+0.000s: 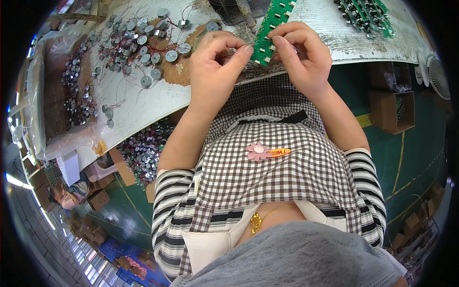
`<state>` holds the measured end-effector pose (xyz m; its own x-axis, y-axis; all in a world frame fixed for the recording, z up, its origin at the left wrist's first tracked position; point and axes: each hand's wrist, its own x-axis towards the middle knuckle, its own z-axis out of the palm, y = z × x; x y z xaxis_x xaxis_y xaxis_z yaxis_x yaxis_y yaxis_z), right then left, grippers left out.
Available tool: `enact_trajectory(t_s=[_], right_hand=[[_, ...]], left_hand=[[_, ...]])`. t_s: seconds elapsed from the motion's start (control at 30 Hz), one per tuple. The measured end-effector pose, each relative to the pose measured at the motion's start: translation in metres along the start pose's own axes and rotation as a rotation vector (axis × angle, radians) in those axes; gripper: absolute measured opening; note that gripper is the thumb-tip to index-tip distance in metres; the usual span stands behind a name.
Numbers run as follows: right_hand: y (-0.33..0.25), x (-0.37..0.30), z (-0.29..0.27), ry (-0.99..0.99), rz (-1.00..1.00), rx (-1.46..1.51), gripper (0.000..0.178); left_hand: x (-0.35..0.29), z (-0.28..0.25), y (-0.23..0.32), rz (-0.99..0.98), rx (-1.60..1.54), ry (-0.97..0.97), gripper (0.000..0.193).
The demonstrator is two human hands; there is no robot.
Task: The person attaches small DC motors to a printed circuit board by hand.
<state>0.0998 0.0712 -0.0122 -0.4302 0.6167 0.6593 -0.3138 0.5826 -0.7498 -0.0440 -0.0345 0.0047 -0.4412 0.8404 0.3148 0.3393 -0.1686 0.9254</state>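
From my remote seat I see both hands working at the near edge of the desk (pixel 143 103). The left hand (pixel 215 71) has thumb and forefinger pinched together on something very small, perhaps a wire lead (too small for me to tell), just beside the green circuit board (pixel 268 36). The right hand (pixel 306 55) is grasping the lower end of this board with its fingertips; the board lies tilted over the desk edge, partly above the lap.

I judge the main risk is the board slipping, because it is held only at one end and part of it hangs free of the desk. If the pinch of the left hand loosens, the small piece could fall onto the checked apron (pixel 282 162) or to the floor. The round metal components (pixel 143 48) with their thin red wires lie close to the left forearm, so a wide elbow move could sweep some off.
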Motion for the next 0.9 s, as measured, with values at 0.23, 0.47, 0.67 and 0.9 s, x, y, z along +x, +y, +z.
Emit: enact_trajectory(t_s=[0.23,0.47,0.67,0.9], right_hand=[[-0.002,0.002,-0.001,-0.069,-0.001,0.063,0.003],[0.001,0.004,0.0,-0.059,-0.023,0.032,0.004],[0.003,0.011,0.001,-0.065,-0.113,-0.035,0.005],[0.002,0.001,-0.001,-0.062,-0.052,-0.008,0.006]], left_hand=[[0.004,0.008,0.011,-0.182,-0.093,0.026,0.009],[0.008,0.013,0.01,-0.138,-0.098,0.063,0.008],[0.013,0.013,0.016,-0.103,-0.047,0.092,0.007],[0.006,0.013,0.015,-0.121,-0.042,0.038,0.006]])
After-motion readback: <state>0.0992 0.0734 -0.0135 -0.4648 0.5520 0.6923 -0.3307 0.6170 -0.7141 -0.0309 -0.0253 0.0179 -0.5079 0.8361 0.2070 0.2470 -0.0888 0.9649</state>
